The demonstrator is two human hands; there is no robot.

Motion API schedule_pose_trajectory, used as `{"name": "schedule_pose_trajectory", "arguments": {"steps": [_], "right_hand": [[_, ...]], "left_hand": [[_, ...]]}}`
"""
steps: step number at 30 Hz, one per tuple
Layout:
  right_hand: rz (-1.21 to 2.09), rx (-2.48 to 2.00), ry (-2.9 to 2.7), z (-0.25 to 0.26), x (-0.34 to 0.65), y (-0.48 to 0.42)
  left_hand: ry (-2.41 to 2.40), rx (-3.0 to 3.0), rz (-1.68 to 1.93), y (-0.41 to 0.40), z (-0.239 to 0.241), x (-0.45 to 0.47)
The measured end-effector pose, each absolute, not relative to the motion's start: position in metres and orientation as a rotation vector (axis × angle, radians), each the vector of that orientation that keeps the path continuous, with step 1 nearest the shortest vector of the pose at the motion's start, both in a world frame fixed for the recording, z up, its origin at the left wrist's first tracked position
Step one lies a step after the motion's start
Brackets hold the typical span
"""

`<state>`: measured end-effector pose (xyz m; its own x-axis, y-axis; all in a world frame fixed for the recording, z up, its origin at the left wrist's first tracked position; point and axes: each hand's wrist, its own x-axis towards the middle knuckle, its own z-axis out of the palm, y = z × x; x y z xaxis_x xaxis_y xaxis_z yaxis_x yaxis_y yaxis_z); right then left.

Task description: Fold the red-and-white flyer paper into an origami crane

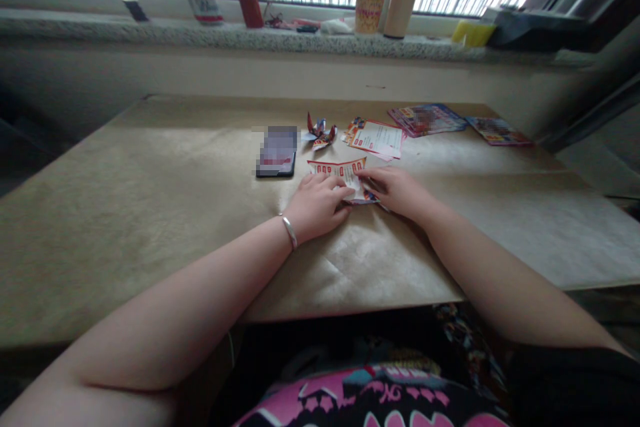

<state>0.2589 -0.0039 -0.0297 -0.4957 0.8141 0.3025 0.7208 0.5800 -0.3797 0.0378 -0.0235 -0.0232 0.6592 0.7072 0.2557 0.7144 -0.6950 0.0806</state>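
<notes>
A printed sheet of paper, white with red marks, lies partly folded on the brown paper-covered table. My left hand, a silver bangle on its wrist, presses on the sheet's left part with curled fingers. On the sheet's right part my right hand pinches its edge. Just behind the sheet stands a small folded paper figure in red and blue.
A dark phone lies left of the sheet. More printed leaflets and two stacks lie at the back right. The windowsill holds cups, a can and small items.
</notes>
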Motion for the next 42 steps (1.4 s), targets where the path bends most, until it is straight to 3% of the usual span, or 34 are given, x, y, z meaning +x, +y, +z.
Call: {"name": "schedule_pose_trajectory", "arguments": {"steps": [7,19,31,42], "right_hand": [[0.291,-1.131,-2.396,-0.032,0.256,-0.005],[0.297,-0.841,-2.260,-0.038,0.255,-0.002],[0.148,-0.814,-2.237,-0.027,0.249,-0.013],[0.274,-0.810,-2.139,-0.018,0.241,-0.022]], "left_hand": [[-1.288,-2.824,-0.472,-0.021,-0.023,0.038],[-1.348,-2.791,-0.937,-0.015,-0.039,0.035],[-1.413,-2.634,-0.810,-0.024,-0.026,0.034],[-1.378,-2.638,-0.846,-0.021,-0.023,0.033]]}}
